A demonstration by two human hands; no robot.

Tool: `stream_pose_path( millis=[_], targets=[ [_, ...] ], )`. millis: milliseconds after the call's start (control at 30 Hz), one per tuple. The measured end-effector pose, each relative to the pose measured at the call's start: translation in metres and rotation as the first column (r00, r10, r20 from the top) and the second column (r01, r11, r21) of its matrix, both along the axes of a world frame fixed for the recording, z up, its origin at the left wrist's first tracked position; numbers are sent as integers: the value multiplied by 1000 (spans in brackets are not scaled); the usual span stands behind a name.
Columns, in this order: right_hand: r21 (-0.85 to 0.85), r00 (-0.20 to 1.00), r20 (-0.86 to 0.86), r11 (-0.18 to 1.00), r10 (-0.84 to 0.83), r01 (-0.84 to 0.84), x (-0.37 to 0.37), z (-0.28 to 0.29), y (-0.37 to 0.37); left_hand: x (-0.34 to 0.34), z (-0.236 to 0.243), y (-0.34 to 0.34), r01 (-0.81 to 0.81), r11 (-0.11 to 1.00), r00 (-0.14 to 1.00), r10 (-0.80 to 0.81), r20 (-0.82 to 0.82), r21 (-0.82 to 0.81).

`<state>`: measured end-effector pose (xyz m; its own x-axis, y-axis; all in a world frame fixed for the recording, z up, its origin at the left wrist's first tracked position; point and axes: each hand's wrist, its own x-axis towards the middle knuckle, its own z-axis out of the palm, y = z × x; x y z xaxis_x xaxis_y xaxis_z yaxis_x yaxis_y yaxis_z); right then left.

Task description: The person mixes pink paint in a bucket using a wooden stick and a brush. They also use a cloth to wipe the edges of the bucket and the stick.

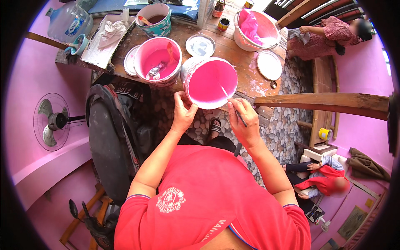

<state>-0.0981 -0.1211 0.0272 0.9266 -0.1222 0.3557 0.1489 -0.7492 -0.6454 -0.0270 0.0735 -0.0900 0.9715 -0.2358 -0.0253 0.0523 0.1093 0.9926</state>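
My left hand grips the lower left rim of a white bucket that leans toward me, its inside coated bright pink. My right hand holds a thin stick, dark at the lower end, whose pale upper end reaches into that bucket near its bottom rim. Just left stands a pink-filled bucket holding a wooden-handled tool and something silvery. A round lid with grey-white residue lies behind, another white lid to the right, and a third lid is partly hidden by the left bucket.
The wooden table bears a tray, a teal bucket, cans and a tub. A wooden beam juts rightward. A scooter and wall fan are left; two other people are right.
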Motion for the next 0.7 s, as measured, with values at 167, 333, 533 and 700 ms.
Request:
stream_pose_path(
  millis=[167,333,533,700],
  targets=[
    [88,992,-66,991,110,-104,-7,0,12,-3,-18,2,5,1000,1000,-5,-5,-18],
    [-55,999,9,998,-38,39,1,-8,1,-4,-17,3,-3,1000,1000,3,2,-19],
    [5,998,-45,999,32,-32,-4,-7,22,-4,-20,4,-2,1000,1000,2,5,-11],
    [-82,999,-5,995,-54,54,0,-8,17,-5,-19,6,28,1000,999,-28,-18,-8]
  ],
)
